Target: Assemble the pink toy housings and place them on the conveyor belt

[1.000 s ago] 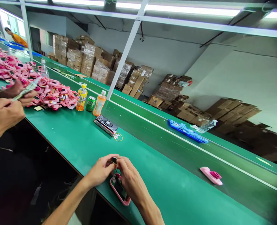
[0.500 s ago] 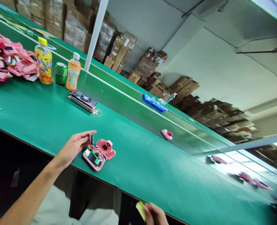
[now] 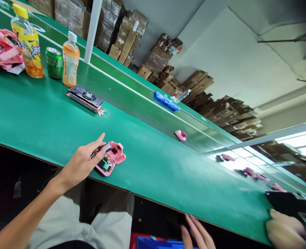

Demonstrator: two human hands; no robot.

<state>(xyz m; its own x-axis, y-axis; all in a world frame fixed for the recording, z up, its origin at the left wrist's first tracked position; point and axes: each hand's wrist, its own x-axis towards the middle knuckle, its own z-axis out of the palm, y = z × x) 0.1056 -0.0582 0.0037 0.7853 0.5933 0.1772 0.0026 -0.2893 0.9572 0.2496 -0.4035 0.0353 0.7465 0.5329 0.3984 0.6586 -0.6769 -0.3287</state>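
Observation:
An opened pink toy camera shell [image 3: 113, 157], its circuit board showing, lies near the front edge of the green table [image 3: 155, 173]. My left hand [image 3: 84, 162] rests at the shell's left side and pinches a small grey part [image 3: 105, 148] over it. My right hand [image 3: 198, 233] is below the table edge with fingers spread and blurred, just above a blue bin [image 3: 155, 244]. Nothing shows in it.
A yellow bottle [image 3: 28, 41], green can [image 3: 54, 63], orange bottle [image 3: 70, 59] and flat black device [image 3: 84, 98] stand at the back left beside a pink parts pile [image 3: 1, 50]. Pink pieces [image 3: 181, 135] and a blue tray [image 3: 167, 101] ride the conveyor. Another person's hand [image 3: 285, 228] is far right.
The view swung right and down. My right hand left the shell and dropped below the table edge. My left hand brought the small part down onto the shell.

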